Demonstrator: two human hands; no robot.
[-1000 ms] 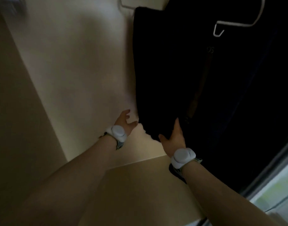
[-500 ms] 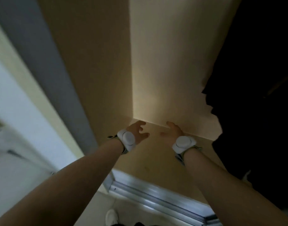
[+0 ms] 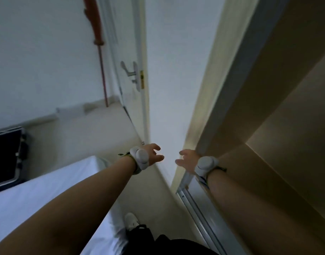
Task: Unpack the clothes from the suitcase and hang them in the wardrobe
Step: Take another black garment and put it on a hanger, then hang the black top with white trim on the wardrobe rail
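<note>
My left hand (image 3: 154, 155) and my right hand (image 3: 186, 160) are stretched out in front of me, both with loosely spread fingers and nothing in them. The wardrobe (image 3: 279, 111) fills the right side, its beige inner panels and its metal floor track (image 3: 196, 208) in view. An open dark suitcase (image 3: 5, 155) lies at the far left edge, beyond the bed. No clothes or hangers show in this frame.
A bed with a white sheet (image 3: 38, 196) lies at the lower left. A white door with a lever handle (image 3: 132, 72) stands ahead. A red-orange long-handled tool (image 3: 101, 57) leans on the left wall. My white shoe (image 3: 131, 221) is on the floor.
The view has swung left, away from the dark clothes hanging in the wardrobe, towards the door, bed and suitcase. Both hands left the garment's hem and now hold nothing.
</note>
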